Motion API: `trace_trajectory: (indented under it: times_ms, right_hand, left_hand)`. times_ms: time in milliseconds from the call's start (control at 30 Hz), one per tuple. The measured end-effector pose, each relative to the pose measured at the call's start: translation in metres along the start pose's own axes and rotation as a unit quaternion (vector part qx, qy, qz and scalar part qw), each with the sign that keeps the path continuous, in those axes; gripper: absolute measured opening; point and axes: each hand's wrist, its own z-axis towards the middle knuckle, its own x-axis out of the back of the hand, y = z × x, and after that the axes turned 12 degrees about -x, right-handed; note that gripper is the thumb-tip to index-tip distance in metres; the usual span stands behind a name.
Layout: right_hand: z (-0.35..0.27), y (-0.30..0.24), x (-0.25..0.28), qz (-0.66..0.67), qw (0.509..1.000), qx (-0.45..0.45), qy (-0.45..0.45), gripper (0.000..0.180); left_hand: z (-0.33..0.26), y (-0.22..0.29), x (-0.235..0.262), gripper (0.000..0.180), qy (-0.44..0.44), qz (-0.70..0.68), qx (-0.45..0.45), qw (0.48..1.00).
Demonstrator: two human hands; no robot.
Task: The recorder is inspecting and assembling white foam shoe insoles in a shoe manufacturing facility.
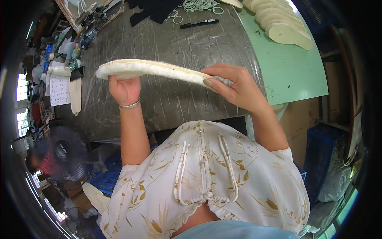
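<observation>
A cream-and-white fleecy insole (159, 70), seen nearly edge-on, spans the gap between my hands above the table. It looks layered along its edge, and I cannot tell whether it is one piece or a pair. My left hand (125, 91) holds its left end from below, with the fingertips hidden behind the white fleece. At the other end, my right hand (236, 84) pinches it, thumb in front and fingers over the top. The insole bows slightly upward along its length.
Beneath lies a plastic-covered grey table (179, 107). A black marker (199, 24), pale rubber bands (199, 5) and black cloth (153, 11) lie at the back. More insoles (288, 34) overlap on a green board (292, 75). A phone (77, 73) and fan (63, 149) are left.
</observation>
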Motion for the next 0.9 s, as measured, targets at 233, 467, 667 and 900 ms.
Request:
trace_trajectory:
  times_ms: [233,467,667,900]
  right_hand:
    - [0.014,-0.016,-0.029,-0.064,0.986,0.076,0.131,0.023]
    - [0.023,-0.004,-0.03,-0.083,0.995,0.022,0.054,0.022]
    - [0.018,0.033,0.02,0.269,0.941,-0.183,-0.096,0.049]
    - [0.033,0.046,0.009,0.395,0.893,-0.214,0.002,0.047]
  left_hand:
    - [-0.003,-0.012,-0.021,0.022,-0.082,0.003,-0.015,0.996]
    - [-0.008,-0.006,-0.01,0.027,-0.027,0.01,0.037,0.999]
    - [0.01,-0.013,-0.029,0.038,0.223,0.183,0.075,0.955]
    - [0.006,-0.029,-0.016,0.033,0.344,0.262,0.138,0.891]
